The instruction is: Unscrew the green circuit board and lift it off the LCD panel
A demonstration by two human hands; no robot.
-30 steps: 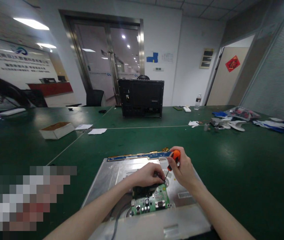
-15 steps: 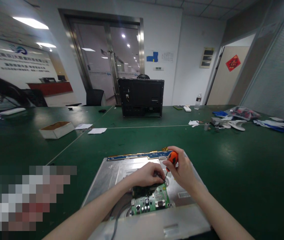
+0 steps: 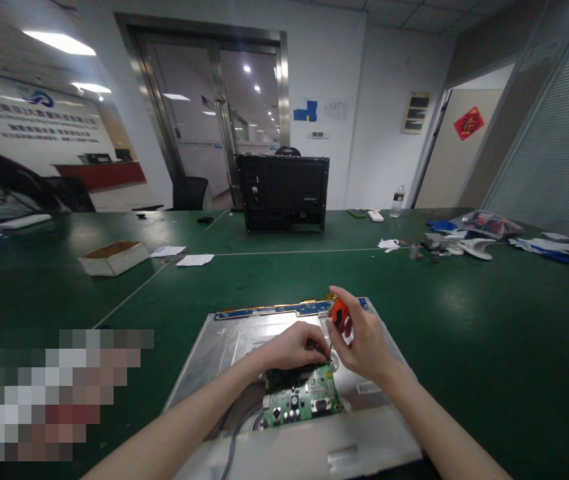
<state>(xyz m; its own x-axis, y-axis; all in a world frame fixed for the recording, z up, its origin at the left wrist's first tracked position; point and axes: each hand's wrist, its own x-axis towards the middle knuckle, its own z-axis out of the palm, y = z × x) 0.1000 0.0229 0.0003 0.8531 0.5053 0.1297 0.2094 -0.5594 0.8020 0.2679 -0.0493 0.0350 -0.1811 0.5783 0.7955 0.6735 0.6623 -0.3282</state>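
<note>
Both my right grip (image 3: 364, 343) and screwdriver (image 3: 339, 313) have shifted left. Toward the near edge of the counter (image 3: 464, 347), my left grip (image 3: 300, 345) bends over the green board (image 3: 325, 383), hold unclear; my right closes round the screwdriver.

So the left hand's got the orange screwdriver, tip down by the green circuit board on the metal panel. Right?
Wrong hand: the head view shows the orange screwdriver in the right hand, not the left hand. Tip down by the green circuit board on the metal panel is correct.
</note>
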